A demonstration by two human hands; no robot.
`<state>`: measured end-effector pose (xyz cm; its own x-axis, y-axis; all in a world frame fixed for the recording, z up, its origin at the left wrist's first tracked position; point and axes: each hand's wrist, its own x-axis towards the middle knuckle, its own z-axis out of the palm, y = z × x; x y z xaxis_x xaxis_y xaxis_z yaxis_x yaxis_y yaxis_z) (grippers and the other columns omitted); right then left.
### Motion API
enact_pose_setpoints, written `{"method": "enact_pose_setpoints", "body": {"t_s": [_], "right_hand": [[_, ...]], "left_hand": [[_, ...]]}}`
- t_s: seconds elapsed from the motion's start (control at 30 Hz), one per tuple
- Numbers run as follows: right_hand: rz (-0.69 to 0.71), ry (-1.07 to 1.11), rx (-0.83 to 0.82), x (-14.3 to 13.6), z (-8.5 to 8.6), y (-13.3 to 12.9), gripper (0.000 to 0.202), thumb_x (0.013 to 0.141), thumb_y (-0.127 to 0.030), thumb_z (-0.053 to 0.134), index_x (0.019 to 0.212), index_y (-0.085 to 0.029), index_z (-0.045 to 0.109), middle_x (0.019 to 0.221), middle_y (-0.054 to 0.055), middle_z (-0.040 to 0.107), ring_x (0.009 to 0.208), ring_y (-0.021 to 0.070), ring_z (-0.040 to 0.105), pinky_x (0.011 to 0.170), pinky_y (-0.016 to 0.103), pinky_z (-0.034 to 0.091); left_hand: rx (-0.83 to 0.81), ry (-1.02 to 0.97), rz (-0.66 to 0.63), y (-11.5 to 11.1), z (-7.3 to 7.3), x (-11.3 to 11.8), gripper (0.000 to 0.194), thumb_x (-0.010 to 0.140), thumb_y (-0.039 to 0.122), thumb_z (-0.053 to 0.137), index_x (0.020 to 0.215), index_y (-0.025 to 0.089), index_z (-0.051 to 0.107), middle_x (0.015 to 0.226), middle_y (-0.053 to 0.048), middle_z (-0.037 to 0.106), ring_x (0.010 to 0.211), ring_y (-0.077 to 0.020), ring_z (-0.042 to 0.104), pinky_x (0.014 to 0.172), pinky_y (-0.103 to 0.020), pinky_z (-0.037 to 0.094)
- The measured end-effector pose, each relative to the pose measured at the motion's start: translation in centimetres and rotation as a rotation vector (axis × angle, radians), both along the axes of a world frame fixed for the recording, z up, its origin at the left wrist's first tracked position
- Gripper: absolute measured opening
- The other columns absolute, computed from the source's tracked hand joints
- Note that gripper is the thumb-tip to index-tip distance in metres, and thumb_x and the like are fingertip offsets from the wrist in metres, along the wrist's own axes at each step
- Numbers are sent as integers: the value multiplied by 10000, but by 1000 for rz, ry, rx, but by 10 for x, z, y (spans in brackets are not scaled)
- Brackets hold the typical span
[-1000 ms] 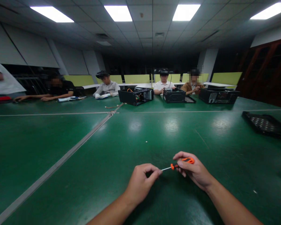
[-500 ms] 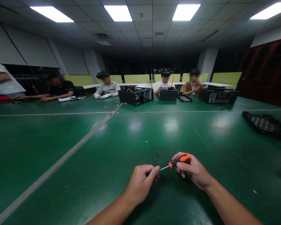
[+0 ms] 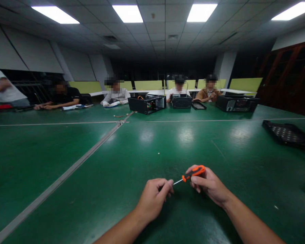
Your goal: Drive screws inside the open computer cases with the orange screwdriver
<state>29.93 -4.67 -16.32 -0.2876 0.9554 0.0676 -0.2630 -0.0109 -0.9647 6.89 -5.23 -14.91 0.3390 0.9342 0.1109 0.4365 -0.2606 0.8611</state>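
Note:
An orange and black screwdriver is held between my two hands above the green table. Its handle lies in the fingers of my right hand, thumb on the near side. The thin metal shaft slants down to the left, and its end disappears between the pinched thumb and finger of my left hand. Whether a small part sits at the hidden tip cannot be made out.
Open black computer cases stand at the far side, where several people sit. A black perforated panel lies at right. A thin cable rests near the grey table seam. One small white bit lies ahead of my hands.
The screwdriver's handle has turned about its axis in my right hand, showing a different pattern of orange and black. My left hand stays in place. Far left, a seated person's arm has drawn in.

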Motion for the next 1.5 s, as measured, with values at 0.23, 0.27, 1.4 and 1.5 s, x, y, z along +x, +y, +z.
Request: {"method": "enact_pose_setpoints", "body": {"t_s": [0.23,0.27,1.4,1.5], "right_hand": [[15,-26,15,0,2,0,349,763,-400,783,964,-132,686,668,-3,577,520,88,468,470,201,362],[14,-27,17,0,2,0,348,763,-399,784,964,-133,686,668,-3,576,521,89,468,470,202,360],[36,-45,9,-1,-1,0,360,751,-390,791,984,-141,677,637,-6,587,522,98,470,477,204,385],[52,-50,22,0,-1,1,347,763,-394,783,982,-147,679,663,-7,584,530,95,472,482,202,383]], "left_hand": [[78,51,19,-1,6,1,228,834,347,644,709,167,707,675,-20,669,654,-153,578,638,-244,396],[80,50,25,-2,6,1,202,815,340,666,716,169,711,694,-24,680,669,-158,582,643,-246,399],[-9,27,-22,0,1,2,397,917,427,504,666,158,654,569,7,579,516,-120,517,549,-228,383],[56,61,-19,0,3,2,294,875,375,589,697,162,684,633,-9,638,609,-140,560,611,-236,400]]}}
